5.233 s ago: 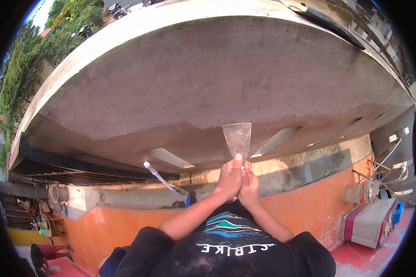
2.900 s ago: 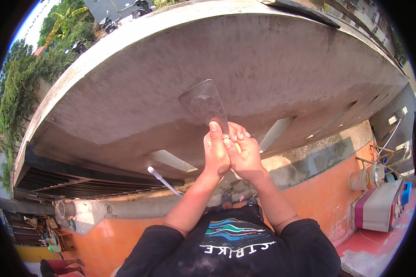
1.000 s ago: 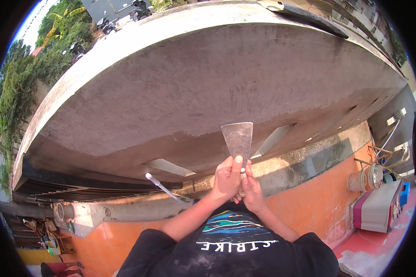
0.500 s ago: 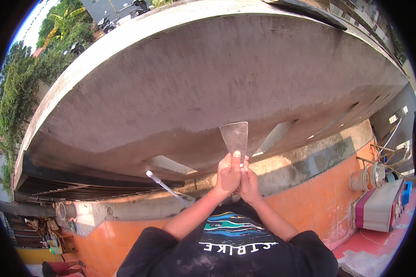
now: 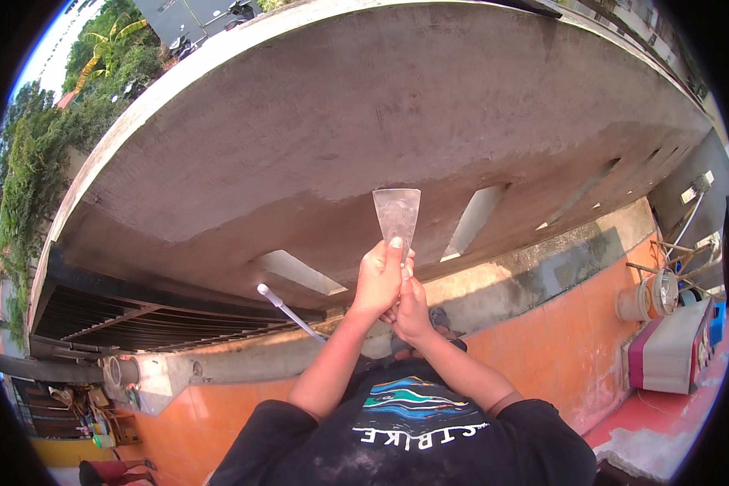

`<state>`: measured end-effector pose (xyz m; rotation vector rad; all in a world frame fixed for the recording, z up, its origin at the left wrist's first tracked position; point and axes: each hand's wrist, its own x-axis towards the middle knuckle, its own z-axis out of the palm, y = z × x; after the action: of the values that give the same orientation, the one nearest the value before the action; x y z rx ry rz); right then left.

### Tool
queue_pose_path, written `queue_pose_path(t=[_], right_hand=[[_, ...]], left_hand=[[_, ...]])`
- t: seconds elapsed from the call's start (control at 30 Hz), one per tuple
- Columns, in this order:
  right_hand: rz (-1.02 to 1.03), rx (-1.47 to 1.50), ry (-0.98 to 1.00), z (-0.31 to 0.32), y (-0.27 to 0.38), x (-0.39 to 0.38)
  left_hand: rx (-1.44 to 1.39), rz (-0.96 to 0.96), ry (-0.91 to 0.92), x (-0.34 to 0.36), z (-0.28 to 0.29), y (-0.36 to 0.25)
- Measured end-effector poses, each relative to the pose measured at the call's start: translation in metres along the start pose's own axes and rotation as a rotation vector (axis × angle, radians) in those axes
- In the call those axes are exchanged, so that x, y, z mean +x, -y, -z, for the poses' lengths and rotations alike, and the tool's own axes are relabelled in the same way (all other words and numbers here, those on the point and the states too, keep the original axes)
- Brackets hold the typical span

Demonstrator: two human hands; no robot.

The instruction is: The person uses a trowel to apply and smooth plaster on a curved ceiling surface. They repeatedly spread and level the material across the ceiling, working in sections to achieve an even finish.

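A putty knife (image 5: 397, 212) with a wide, smeared metal blade points away from me, its tip at the grey plastered wall (image 5: 364, 105). My left hand (image 5: 378, 279) is closed round its handle, thumb laid along the base of the blade. Just behind, my right hand (image 5: 413, 309) is closed and pressed against the left one at the handle's lower end. Fingers cover most of the handle. Darker, damp-looking plaster spreads along the lower wall, around slanted slots (image 5: 474, 223).
A pale pole (image 5: 292, 312) with a white tip rises left of my hands. Dark metal bars (image 5: 121, 312) run along the far left. Buckets (image 5: 644, 298) and a white box with a maroon stripe (image 5: 668, 356) stand at right, beside the orange floor (image 5: 535, 356). Another person's legs (image 5: 117, 472) show lower left.
Both hands and the putty knife have moved up and slightly left along the wall. My feet now show beneath my hands.
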<state>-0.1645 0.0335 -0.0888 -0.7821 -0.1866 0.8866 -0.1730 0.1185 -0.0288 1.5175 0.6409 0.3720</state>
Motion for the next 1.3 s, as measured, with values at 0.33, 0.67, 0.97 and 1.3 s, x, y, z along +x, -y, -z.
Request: queue_pose_path(t=[0.33, 0.67, 0.97, 1.3], right_hand=[[0.045, -0.180, -0.106, -0.002, 0.016, 0.006], [0.345, -0.209, 0.119, -0.020, 0.075, 0.021], [0.080, -0.173, -0.026, 0.016, 0.025, 0.000], [0.194, -0.365, -0.111, 0.005, 0.029, 0.016]], left_hand=[[-0.178, -0.028, 0.065, 0.008, -0.005, 0.004], [-0.200, -0.310, 0.160, 0.018, -0.022, -0.062], [-0.284, -0.120, 0.060, 0.006, -0.020, 0.012], [-0.272, -0.120, 0.079, 0.018, -0.013, -0.001]])
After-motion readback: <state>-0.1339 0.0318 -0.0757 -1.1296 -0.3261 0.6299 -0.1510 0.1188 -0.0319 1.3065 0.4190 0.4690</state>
